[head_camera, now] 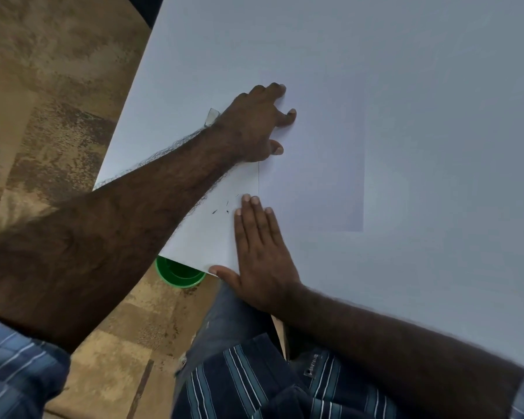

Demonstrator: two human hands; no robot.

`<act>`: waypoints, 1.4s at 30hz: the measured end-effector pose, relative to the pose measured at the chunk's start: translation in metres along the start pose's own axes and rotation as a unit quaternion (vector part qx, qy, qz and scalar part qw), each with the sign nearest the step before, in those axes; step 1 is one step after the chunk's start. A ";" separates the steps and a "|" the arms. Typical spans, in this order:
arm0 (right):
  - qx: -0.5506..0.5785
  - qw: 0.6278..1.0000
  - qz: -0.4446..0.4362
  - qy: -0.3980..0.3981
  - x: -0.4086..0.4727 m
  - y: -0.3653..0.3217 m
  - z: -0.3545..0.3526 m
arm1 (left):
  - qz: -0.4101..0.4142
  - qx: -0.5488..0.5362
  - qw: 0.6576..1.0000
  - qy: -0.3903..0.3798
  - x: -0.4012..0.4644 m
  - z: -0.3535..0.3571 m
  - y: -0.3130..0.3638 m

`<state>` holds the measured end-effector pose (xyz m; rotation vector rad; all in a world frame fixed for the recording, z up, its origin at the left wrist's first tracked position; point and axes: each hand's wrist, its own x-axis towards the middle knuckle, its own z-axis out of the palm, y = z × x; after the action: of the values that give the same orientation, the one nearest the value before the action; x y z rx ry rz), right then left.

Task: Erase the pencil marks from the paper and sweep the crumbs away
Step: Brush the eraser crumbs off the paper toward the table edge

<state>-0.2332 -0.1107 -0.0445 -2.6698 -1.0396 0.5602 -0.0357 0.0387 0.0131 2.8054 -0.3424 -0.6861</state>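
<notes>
While hands press paper [315,164], green cup [179,275] sits below.

White paper [315,164] flat on the table, dark eraser crumbs [221,210] just beside its left edge

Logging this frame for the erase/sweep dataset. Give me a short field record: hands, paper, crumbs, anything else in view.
left hand: fingers spread, pressing on the paper
right hand: flat, straight fingers together on the table, at the paper's edge
paper: white sheet flat on white table
crumbs: few dark specks left of the right fingertips, near the table edge
eraser: not visible
green cup: on the floor below the table corner
</notes>
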 end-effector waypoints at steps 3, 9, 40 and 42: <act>-0.004 1.000 -0.028 0.005 0.009 -0.004 -0.003 | 0.000 0.004 1.000 0.000 0.000 0.000 0.000; -0.020 0.998 0.020 0.051 0.002 0.018 -0.009 | -0.001 0.011 1.000 -0.002 -0.001 -0.002 0.001; -0.033 0.979 0.130 0.152 0.001 0.112 -0.048 | -0.027 -0.098 0.959 0.265 -0.034 0.034 0.010; -0.033 0.976 0.141 0.162 0.002 0.119 -0.050 | -0.034 -0.099 0.956 0.274 -0.041 0.041 0.012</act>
<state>-0.1396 -0.1988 -0.0403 -2.8568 -0.6043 0.1261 -0.0925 0.0323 -0.0014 2.6746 -0.0663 0.0633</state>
